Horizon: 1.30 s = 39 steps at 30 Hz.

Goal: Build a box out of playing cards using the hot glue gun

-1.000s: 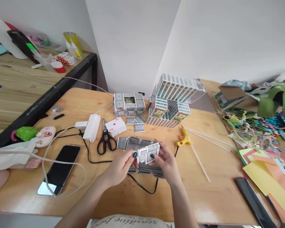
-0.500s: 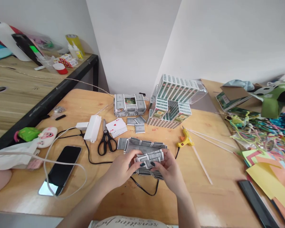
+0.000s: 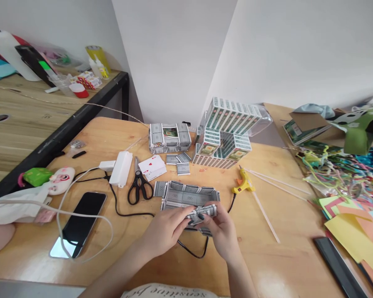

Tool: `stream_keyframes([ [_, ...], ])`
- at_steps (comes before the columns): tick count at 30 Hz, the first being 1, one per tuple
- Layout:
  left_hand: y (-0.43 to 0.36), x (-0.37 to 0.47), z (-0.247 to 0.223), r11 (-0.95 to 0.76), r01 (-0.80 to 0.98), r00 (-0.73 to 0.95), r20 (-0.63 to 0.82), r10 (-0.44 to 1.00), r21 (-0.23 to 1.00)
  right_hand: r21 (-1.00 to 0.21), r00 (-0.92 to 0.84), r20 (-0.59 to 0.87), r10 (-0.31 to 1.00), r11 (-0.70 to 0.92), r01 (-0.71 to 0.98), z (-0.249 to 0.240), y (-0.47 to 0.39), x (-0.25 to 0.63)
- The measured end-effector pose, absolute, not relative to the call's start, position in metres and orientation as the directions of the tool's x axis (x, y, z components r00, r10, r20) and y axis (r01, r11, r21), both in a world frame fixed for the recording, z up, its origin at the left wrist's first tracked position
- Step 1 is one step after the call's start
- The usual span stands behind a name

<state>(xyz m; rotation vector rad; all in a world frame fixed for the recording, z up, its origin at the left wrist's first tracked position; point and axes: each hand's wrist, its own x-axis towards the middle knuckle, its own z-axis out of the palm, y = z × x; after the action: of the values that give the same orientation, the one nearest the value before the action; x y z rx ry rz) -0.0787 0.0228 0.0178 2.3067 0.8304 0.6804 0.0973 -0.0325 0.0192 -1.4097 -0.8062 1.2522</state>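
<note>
A small folded piece made of grey patterned playing cards [image 3: 209,211] is pinched between my left hand [image 3: 169,227] and my right hand [image 3: 221,231]. Both hands have their fingers closed on it, thumbs on top. Just beneath and behind them lies an open box built of the same cards [image 3: 189,196], its near side partly hidden by my hands. A flat grey card [image 3: 159,188] touches the box's left end. Behind it are a few loose folded cards [image 3: 182,168] and a closed card box [image 3: 169,137] with a green picture on top.
Black scissors [image 3: 140,187], face-up cards [image 3: 152,167], a white power strip [image 3: 121,169] and a phone [image 3: 79,223] lie to the left. A yellow glue gun [image 3: 244,182] with clear sticks is at right, stacked card packs [image 3: 225,138] behind. A black cable runs under the box.
My left hand has moved right and closed further over the folded piece, which is now tilted differently. More of the open box's interior shows.
</note>
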Motion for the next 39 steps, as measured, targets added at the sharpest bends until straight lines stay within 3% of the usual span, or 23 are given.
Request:
stream_keyframes([
  [8,0.043,-0.084,0.015,-0.654,0.407,0.595,0.359,0.72,0.638,-0.976,0.433,-0.208,0.877,-0.215,-0.034,0.024,-0.032,0.119],
  [13,0.06,-0.095,0.006,-0.554,0.55,0.374,0.409,0.832,0.625,-0.984,0.651,-0.135,0.747,-0.18,0.002,0.01,-0.032,0.143],
  [15,0.065,-0.099,-0.003,-0.499,0.605,0.334,0.372,0.866,0.62,-0.98,0.678,-0.158,0.718,-0.2,-0.017,0.003,-0.032,0.149],
  [21,0.065,-0.099,-0.024,-0.341,0.61,0.413,0.08,0.907,0.715,-0.969,0.64,-0.238,0.731,-0.225,-0.104,-0.006,-0.023,0.139],
  [26,0.086,-0.092,-0.012,-0.369,0.564,0.408,0.139,0.902,0.739,-0.952,0.604,-0.305,0.736,-0.26,-0.163,-0.011,-0.018,0.132],
  [32,0.169,-0.058,0.003,-0.531,0.698,0.393,0.363,0.845,0.48,-0.948,0.59,-0.319,0.742,-0.266,-0.177,-0.016,-0.016,0.133],
  [35,0.207,-0.037,-0.002,-0.48,0.847,0.397,0.329,0.857,0.229,-0.948,0.569,-0.319,0.758,-0.265,-0.178,-0.018,-0.016,0.134],
  [39,0.235,-0.032,-0.009,-0.451,0.877,0.39,0.302,0.87,0.166,-0.942,0.546,-0.336,0.768,-0.261,-0.211,-0.02,-0.017,0.134],
])
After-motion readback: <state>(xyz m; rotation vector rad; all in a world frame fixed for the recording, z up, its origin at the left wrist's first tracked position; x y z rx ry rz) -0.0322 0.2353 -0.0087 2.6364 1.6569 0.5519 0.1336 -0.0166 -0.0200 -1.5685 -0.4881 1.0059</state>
